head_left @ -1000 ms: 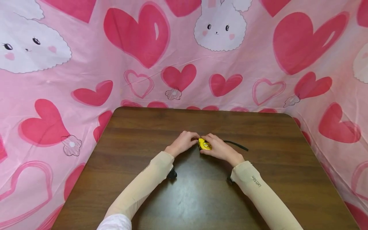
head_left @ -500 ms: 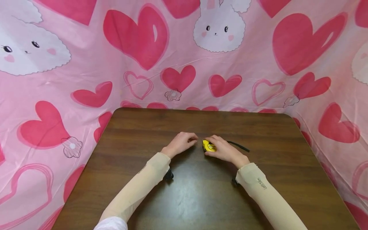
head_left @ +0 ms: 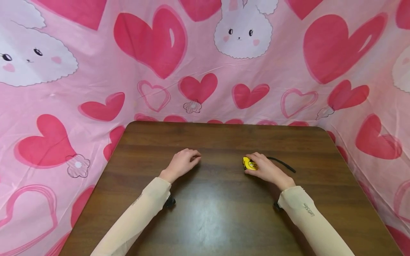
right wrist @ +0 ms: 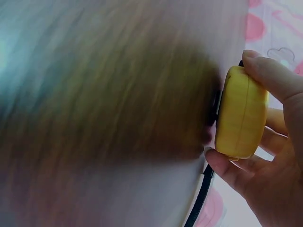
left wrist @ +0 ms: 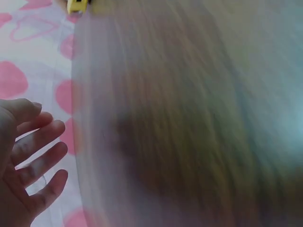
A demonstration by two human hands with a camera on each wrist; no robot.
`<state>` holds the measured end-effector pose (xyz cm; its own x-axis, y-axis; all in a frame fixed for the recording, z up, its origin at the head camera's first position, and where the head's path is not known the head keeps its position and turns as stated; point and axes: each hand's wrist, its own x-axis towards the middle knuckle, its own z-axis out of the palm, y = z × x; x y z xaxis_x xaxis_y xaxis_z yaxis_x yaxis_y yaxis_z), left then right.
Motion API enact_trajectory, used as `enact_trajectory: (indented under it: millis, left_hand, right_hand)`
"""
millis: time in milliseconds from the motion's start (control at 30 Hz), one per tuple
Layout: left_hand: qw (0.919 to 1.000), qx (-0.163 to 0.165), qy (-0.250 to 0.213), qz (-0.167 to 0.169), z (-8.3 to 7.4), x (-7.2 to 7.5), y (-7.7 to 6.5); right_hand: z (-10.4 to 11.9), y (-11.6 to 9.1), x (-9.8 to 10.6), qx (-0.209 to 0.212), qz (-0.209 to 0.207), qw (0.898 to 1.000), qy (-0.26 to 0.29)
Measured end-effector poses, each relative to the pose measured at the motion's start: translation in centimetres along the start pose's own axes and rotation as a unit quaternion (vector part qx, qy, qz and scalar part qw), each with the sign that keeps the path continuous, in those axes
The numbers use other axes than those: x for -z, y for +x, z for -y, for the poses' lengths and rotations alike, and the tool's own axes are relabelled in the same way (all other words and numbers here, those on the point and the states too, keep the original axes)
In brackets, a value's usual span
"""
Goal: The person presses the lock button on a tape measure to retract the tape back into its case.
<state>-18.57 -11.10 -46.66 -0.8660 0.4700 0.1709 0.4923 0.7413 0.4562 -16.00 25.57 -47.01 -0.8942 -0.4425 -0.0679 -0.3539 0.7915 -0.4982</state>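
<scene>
A yellow tape measure (head_left: 249,163) with black parts is in my right hand (head_left: 268,170), over the right half of the table. In the right wrist view, the thumb and fingers grip the yellow case (right wrist: 241,113) from both sides. Its black wrist strap (head_left: 283,164) trails off behind the hand to the right. My left hand (head_left: 180,164) is well apart on the left side, holding nothing, its fingers loosely bent. The left wrist view has the fingers (left wrist: 40,165) spread a little, and part of the tape measure (left wrist: 77,5) at the top edge.
The brown wooden table (head_left: 205,220) has rounded far corners. A pink cloth (head_left: 205,60) with hearts and rabbits hangs behind it and along both sides. Small black devices (head_left: 170,202) sit under the wrists, below beige sleeves (head_left: 144,206).
Both hands have drawn apart: the left moved left from beside the tape measure, and the right moved right, carrying the tape measure and its strap along.
</scene>
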Motion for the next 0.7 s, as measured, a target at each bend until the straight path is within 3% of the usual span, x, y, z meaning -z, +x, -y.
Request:
enact_trajectory:
  millis: [233, 700]
  left_hand:
    - [0.9996, 0.025, 0.016, -0.005, 1.1, 1.1, -2.1]
    - [0.9977, 0.016, 0.043, -0.05, 2.2, 1.9, -4.2]
  right_hand:
    - [-0.5, -0.4, 0.2, 0.005, -0.009, 1.0, 0.0]
    - [-0.9, -1.2, -0.7, -0.009, -0.025, 0.999, 0.028]
